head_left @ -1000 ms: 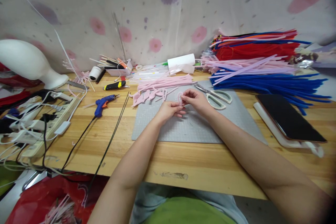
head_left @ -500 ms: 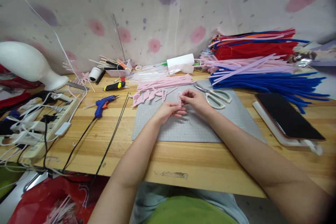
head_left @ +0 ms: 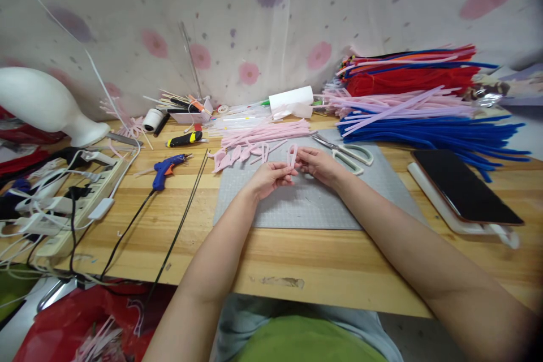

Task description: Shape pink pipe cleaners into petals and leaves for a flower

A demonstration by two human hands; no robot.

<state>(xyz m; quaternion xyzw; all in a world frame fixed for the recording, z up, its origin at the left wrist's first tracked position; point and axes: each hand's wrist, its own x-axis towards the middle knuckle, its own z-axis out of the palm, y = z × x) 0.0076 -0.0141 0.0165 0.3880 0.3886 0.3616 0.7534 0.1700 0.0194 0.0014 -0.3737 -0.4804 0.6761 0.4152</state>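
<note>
Over the grey cutting mat (head_left: pixel 297 206) my left hand (head_left: pixel 268 176) and my right hand (head_left: pixel 319 163) meet, both pinching a small pink pipe cleaner loop (head_left: pixel 292 155) that stands up between the fingertips. Left of the hands lie several bent pink pipe cleaner pieces (head_left: pixel 237 154). Behind them is a bundle of straight pink pipe cleaners (head_left: pixel 267 133). White-handled scissors (head_left: pixel 350 155) lie on the mat just right of my right hand.
A blue glue gun (head_left: pixel 166 168) with black cord, a black-yellow knife (head_left: pixel 184 138) and a power strip (head_left: pixel 63 195) sit at left. Stacked red, pink and blue pipe cleaners (head_left: pixel 419 102) fill the back right. A dark phone (head_left: pixel 462 186) lies at right.
The pink loop now stands taller above my fingertips; my right hand has slid slightly right and lower along it. My left hand stays almost in place.
</note>
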